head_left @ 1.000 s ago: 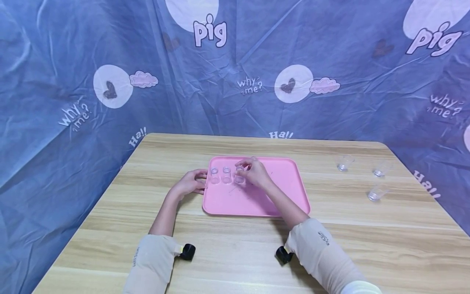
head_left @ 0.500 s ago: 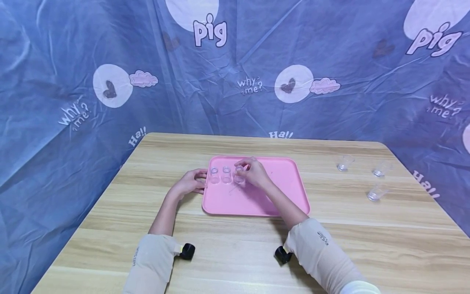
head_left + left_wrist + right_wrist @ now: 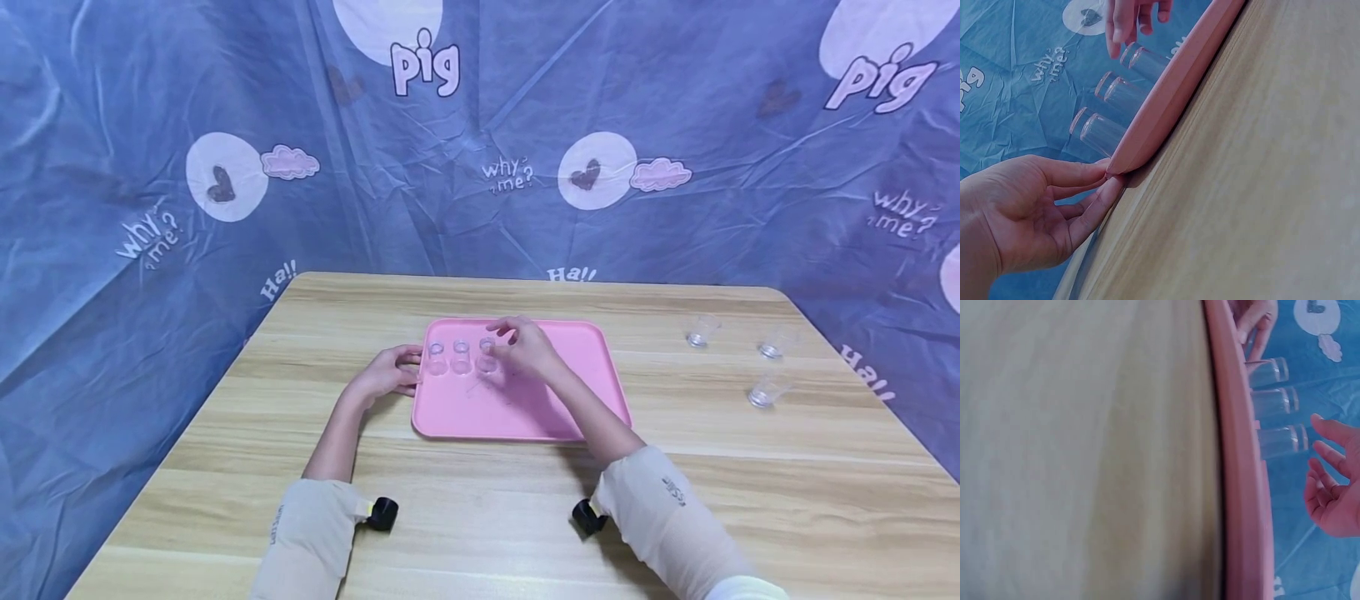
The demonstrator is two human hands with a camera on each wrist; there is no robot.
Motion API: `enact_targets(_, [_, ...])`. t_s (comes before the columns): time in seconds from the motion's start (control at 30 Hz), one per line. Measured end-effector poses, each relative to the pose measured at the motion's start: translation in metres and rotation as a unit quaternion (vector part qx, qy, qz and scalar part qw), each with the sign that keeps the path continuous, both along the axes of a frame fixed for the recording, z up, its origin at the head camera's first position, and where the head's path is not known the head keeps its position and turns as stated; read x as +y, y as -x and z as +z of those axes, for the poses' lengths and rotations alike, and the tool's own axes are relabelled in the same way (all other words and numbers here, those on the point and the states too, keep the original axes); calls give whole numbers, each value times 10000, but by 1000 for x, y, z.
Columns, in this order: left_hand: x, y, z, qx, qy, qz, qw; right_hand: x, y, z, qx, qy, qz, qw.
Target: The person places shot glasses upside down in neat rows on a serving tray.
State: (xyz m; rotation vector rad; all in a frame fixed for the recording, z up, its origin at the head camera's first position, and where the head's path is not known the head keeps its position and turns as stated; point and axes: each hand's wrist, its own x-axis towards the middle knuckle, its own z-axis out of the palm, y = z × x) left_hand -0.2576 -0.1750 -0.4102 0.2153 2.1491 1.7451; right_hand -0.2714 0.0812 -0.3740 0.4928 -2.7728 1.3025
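Three small clear plastic cups stand in a row on the left part of a pink tray [image 3: 517, 421]: the left cup [image 3: 437, 365], the middle cup [image 3: 461, 365] and the right cup [image 3: 487, 364]. Each shows a second ring below its top ring in the left wrist view. My left hand [image 3: 387, 372] pinches the tray's left rim between thumb and fingers [image 3: 1100, 203]. My right hand [image 3: 527, 347] hovers beside the right cup's top, fingers loosely bent and apart, holding nothing; the right wrist view shows a gap between thumb and cup [image 3: 1282, 441].
Three more clear cups stand on the wooden table [image 3: 480, 517] at the right: a back cup [image 3: 699, 335], a far-right cup [image 3: 772, 347] and a nearer cup [image 3: 763, 395]. A blue printed cloth [image 3: 480, 217] hangs behind the table.
My right hand has let go of the right cup and drawn slightly back to the right. The left hand keeps its place on the tray's rim.
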Motion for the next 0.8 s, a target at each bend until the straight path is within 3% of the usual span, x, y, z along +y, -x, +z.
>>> enact_targets(0.3, [-1, 0, 1, -2, 114, 83, 9999, 30, -3, 16, 167, 233, -83, 9996])
enact_targets(0.8, [1, -4, 3, 3, -32, 6, 10000, 116, -21, 30, 167, 388, -905, 9950])
